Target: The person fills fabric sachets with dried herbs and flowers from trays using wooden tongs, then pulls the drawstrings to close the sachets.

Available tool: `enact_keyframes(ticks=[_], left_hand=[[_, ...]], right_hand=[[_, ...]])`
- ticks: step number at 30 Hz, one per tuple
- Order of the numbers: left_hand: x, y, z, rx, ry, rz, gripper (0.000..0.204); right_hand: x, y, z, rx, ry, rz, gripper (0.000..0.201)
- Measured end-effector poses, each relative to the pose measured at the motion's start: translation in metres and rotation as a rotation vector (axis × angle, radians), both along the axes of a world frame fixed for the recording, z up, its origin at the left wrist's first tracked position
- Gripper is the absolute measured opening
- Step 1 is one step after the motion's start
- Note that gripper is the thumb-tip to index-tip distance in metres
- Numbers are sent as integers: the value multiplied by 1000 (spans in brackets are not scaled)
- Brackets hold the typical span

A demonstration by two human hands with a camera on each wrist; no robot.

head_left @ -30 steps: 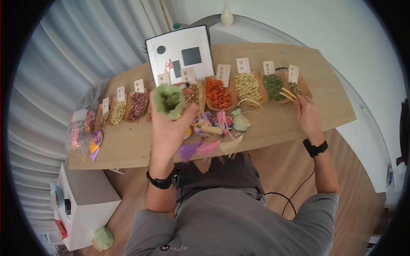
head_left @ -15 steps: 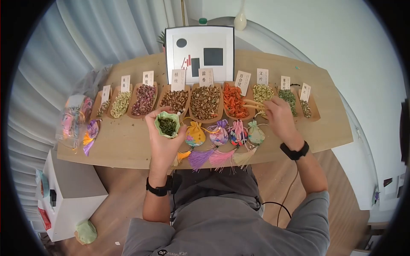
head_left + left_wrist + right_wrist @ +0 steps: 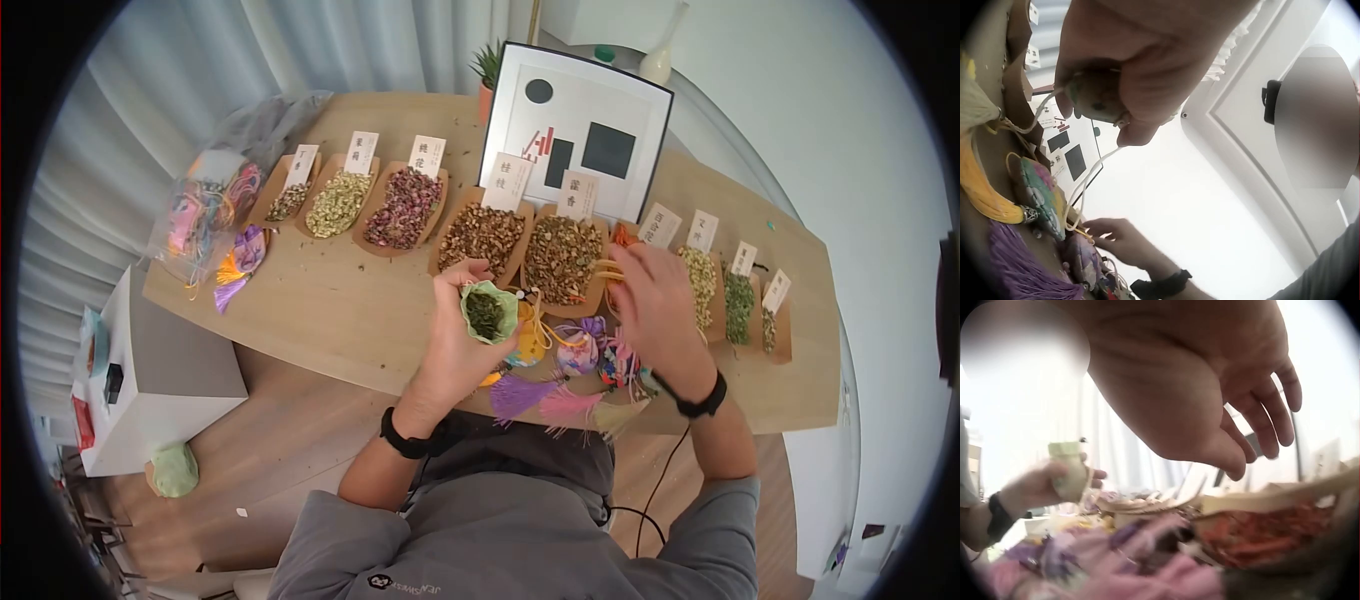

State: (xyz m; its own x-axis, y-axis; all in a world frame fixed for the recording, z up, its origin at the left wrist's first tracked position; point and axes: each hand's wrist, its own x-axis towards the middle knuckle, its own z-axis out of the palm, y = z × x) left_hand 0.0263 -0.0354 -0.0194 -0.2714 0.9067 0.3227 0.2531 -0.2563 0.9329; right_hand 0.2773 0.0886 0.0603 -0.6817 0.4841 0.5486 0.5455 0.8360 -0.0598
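My left hand (image 3: 450,340) grips a small pale green drawstring pouch (image 3: 510,322), its mouth upward and dried green leaves (image 3: 485,312) visible inside. White cords hang from the pouch (image 3: 1094,94) in the left wrist view. Over the tray of orange dried petals (image 3: 1266,531), my right hand (image 3: 662,310) has its fingers loosely extended. The right wrist view shows nothing between the thumb and fingers. Pale wooden tongs (image 3: 608,269) lie by those fingertips, partly hidden by the hand. Below the hands are a yellow sachet (image 3: 531,346), a purple one (image 3: 577,354) and a dark floral one (image 3: 617,366), with tassels.
A row of labelled trays of dried herbs and flowers runs along the table (image 3: 330,310), including rose-coloured buds (image 3: 404,210) and brown chips (image 3: 482,240). Behind stands a framed picture (image 3: 578,125). A plastic bag of sachets (image 3: 205,215) lies at the left end.
My right hand has come left from the green-leaf tray with the tongs and now has its fingers off them, near the orange petals. The left hand keeps the pouch; the head view has swung right.
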Motion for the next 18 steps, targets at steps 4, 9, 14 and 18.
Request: enact_keyframes(ticks=[4,9,14,18], left_hand=[[12,13,8,159,85,133,80],[15,14,10,142,98,101,86],[13,-4,23,4,-7,-182,96],[-4,-14,19,-75,-319,-333,80]], right_hand=[[-44,-45,46,-124,79,311,50],[-64,-56,44,-315,30,307,47],[-59,-40,19,-297,46,332,28],[-47,-37,16,-271,32,365,19]])
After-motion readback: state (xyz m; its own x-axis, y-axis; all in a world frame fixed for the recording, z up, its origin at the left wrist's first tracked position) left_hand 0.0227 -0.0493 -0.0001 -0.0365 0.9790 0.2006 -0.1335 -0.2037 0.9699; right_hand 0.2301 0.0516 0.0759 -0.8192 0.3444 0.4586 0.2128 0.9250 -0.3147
